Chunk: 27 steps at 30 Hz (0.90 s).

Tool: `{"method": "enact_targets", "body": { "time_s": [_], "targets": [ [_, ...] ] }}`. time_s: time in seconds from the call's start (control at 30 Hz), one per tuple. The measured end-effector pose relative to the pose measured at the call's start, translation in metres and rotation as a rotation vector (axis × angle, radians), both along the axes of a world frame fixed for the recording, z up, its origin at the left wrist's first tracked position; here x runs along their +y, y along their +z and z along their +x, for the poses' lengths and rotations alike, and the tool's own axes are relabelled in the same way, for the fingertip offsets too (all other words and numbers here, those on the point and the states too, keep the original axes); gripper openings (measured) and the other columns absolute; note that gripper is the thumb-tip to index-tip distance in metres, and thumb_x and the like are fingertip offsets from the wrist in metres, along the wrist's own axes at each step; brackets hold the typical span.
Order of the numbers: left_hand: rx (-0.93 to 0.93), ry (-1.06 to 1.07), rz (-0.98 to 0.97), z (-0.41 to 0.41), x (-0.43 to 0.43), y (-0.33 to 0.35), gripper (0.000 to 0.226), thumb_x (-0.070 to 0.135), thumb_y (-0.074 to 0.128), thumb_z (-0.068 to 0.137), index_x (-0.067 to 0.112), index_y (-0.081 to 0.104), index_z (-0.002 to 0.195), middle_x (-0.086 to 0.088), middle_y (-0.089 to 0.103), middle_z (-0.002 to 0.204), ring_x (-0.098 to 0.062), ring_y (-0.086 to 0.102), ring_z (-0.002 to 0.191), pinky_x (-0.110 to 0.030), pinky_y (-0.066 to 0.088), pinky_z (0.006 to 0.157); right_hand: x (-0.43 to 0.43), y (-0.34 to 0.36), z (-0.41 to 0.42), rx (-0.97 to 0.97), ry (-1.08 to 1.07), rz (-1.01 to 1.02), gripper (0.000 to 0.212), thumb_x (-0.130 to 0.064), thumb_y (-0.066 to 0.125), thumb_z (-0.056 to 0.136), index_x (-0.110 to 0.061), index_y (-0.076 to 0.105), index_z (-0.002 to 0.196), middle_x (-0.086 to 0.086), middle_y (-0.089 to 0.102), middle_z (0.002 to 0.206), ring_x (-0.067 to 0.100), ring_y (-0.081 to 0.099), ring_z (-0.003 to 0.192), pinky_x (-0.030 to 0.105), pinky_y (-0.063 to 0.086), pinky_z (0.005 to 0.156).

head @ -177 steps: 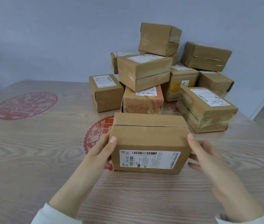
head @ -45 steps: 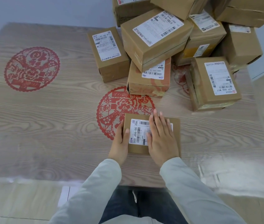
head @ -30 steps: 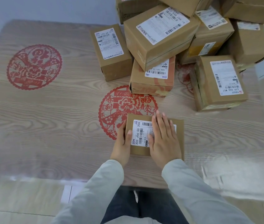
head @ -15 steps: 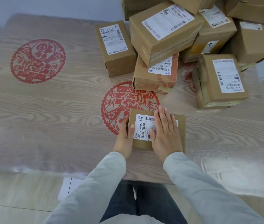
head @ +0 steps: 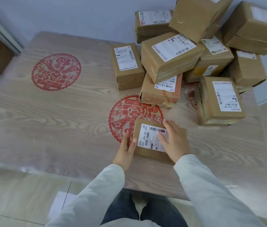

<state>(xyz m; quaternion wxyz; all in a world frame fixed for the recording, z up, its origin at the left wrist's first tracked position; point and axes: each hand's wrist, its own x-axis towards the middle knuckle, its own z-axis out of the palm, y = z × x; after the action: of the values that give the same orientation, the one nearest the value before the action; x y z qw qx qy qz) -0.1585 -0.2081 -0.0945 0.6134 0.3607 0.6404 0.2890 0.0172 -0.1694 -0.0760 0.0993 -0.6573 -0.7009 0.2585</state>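
Near the front edge of the worktop [head: 47, 128] lies a box [head: 147, 155], its label [head: 150, 136] up and its far corner over a red paper-cut [head: 129, 112]. The left hand [head: 126, 149] holds the box's left side, thumb on top. The right hand [head: 175, 143] rests on the label, its fingers [head: 170, 126] straight, slightly spread and blurred. A pile [head: 170, 54] of parcels stands behind, apart.

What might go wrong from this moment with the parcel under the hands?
1. The right hand lies flat over the shipping label of the parcel and hides part of it, so a scan may fail.
2. Only the left hand grips the parcel's side; a lift now may tip it.
3. The tilted box in the pile behind rests askew on another; a bump could bring it down.
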Motion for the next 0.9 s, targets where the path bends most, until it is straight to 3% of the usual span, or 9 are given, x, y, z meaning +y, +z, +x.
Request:
{"method": "enact_targets", "body": {
  "time_s": [0.17, 0.27, 0.37, 0.53, 0.67, 0.8, 0.9],
  "targets": [
    [-0.066, 0.249, -0.006, 0.019, -0.03, -0.002, 0.067, 0.029, 0.039, 0.101, 0.028, -0.004, 0.151, 0.011, 0.025, 0.15, 0.003, 0.024, 0.129, -0.02, 0.02, 0.107, 0.02, 0.01, 0.046, 0.182, -0.199, -0.064, 0.055, -0.038, 0.049, 0.096, -0.019, 0.035, 0.146, -0.001, 0.028, 0.155, 0.013, 0.02, 0.144, 0.029, 0.018, 0.114],
    [-0.08, 0.381, -0.061, 0.051, -0.055, -0.003, 0.078, 0.033, 0.042, 0.099, 0.03, -0.019, 0.148, 0.008, 0.006, 0.159, -0.004, 0.013, 0.141, -0.03, 0.013, 0.115, 0.025, 0.002, 0.074, 0.253, -0.171, -0.158, 0.054, -0.039, 0.05, 0.096, -0.02, 0.038, 0.145, 0.002, 0.033, 0.153, 0.017, 0.027, 0.142, 0.034, 0.021, 0.116],
    [-0.081, 0.537, -0.111, 0.084, -0.072, -0.008, 0.084, 0.035, 0.045, 0.096, 0.033, -0.022, 0.147, 0.003, -0.007, 0.16, -0.011, 0.003, 0.147, -0.034, 0.009, 0.117, 0.023, -0.012, 0.093, 0.345, -0.119, -0.231, 0.051, -0.038, 0.051, 0.095, -0.021, 0.043, 0.143, 0.0, 0.036, 0.151, 0.014, 0.029, 0.141, 0.035, 0.023, 0.117],
    [-0.178, 0.545, -0.192, 0.134, -0.085, -0.007, 0.082, 0.043, 0.046, 0.096, 0.023, -0.011, 0.151, 0.004, 0.001, 0.16, -0.014, 0.008, 0.147, -0.033, 0.009, 0.117, 0.026, -0.022, 0.107, 0.413, -0.057, -0.3, 0.047, -0.037, 0.049, 0.096, -0.018, 0.046, 0.14, -0.003, 0.042, 0.147, 0.011, 0.033, 0.138, 0.031, 0.024, 0.115],
    [-0.325, 0.476, -0.212, 0.166, -0.078, -0.006, 0.12, 0.076, 0.056, 0.058, 0.032, -0.006, 0.152, 0.019, 0.014, 0.157, -0.004, 0.018, 0.144, -0.037, 0.012, 0.121, 0.026, -0.024, 0.107, 0.482, -0.034, -0.353, 0.044, -0.034, 0.046, 0.098, -0.018, 0.046, 0.14, -0.008, 0.045, 0.144, 0.006, 0.037, 0.134, 0.02, 0.025, 0.109],
    [-0.375, 0.537, -0.171, 0.183, -0.064, -0.005, 0.124, 0.068, 0.061, 0.054, 0.025, -0.002, 0.152, 0.021, 0.038, 0.145, -0.001, 0.032, 0.136, -0.034, 0.018, 0.119, 0.026, -0.025, 0.108, 0.508, -0.029, -0.352, 0.039, -0.03, 0.048, 0.098, -0.019, 0.05, 0.136, -0.01, 0.054, 0.129, 0.003, 0.046, 0.119, 0.017, 0.031, 0.099],
    [-0.338, 0.549, -0.156, 0.184, -0.061, -0.001, 0.118, 0.063, 0.062, 0.062, 0.024, -0.002, 0.153, 0.019, 0.042, 0.142, -0.003, 0.036, 0.133, -0.034, 0.021, 0.118, 0.023, -0.026, 0.109, 0.533, -0.035, -0.332, 0.031, -0.026, 0.051, 0.097, -0.02, 0.055, 0.127, -0.011, 0.058, 0.115, 0.006, 0.052, 0.11, 0.018, 0.035, 0.091]
  ]
}}
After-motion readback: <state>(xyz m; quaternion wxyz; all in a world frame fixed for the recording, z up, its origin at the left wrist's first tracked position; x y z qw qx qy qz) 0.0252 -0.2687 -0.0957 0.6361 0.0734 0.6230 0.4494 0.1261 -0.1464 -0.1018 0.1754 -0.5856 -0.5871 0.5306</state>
